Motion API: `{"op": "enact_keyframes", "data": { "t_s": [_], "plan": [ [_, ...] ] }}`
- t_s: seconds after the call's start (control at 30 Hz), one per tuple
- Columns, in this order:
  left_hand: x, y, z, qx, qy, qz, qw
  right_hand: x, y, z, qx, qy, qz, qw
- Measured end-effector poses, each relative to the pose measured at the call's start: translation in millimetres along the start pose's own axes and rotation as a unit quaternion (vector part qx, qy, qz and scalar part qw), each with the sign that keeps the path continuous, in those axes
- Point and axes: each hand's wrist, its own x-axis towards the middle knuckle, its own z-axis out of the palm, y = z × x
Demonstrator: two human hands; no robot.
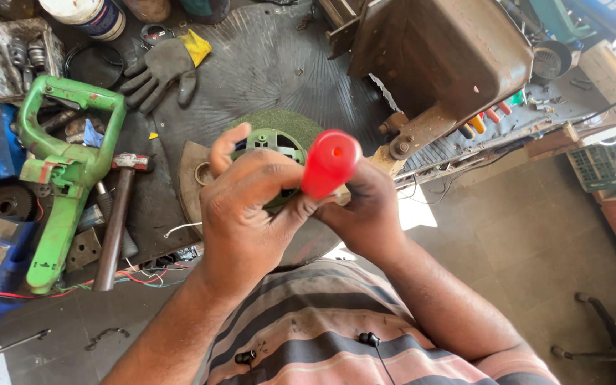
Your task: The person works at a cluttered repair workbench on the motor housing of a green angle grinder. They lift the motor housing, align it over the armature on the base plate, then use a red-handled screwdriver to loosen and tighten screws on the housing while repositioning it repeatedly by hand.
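A short-sleeved shirt (336, 335) with grey, dark and pink horizontal stripes is worn. A thin black earphone cable (376, 349) with two earbuds is draped over it. Both forearms are left bare.

Red tool handle (330, 161) glossy smooth plastic; green housing (274, 142) matt plastic; hammer (117, 217) rusty metal.

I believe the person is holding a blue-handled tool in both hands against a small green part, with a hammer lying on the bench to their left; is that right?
Not quite: the tool handle is red, not blue, as the head view shows. The rest holds: the left hand and right hand grip it against the small green part, and the hammer lies on the bench at left.
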Motion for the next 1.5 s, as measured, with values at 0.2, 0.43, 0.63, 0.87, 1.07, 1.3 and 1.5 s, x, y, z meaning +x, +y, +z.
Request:
{"op": "enact_keyframes", "data": {
  "t_s": [0.2,0.43,0.63,0.87,1.07,1.3,1.5],
  "plan": [
    [5.8,-2.6,-8.0,-0.013,-0.055,0.053,0.997,-9.5,9.2,-9.1,0.115,-0.079,0.023,0.99],
    [9.6,3.9,1.4,-0.046,-0.02,-0.028,0.998,-7.8,9.2,0.4,0.007,0.002,0.058,0.998],
    [14.7,-3.3,-10.3,0.018,-0.051,0.08,0.995,-6.0,4.4,-13.1,0.074,-0.067,0.014,0.995],
    [6.9,-4.2,0.3,-0.055,-0.035,-0.003,0.998,-5.9,12.4,-3.6,0.077,-0.036,0.026,0.996],
    [6.0,-15.4,-4.2,-0.004,-0.038,0.054,0.998,-2.6,17.2,-10.2,0.012,-0.052,-0.02,0.998],
    [10.6,-23.2,-9.1,-0.028,-0.064,0.065,0.995,27.4,37.6,-5.2,-0.197,-0.157,-0.093,0.963],
    [13.0,-19.7,-5.4,-0.043,-0.098,0.063,0.992,33.8,45.4,1.1,-0.214,-0.196,-0.082,0.954]
  ]
}}
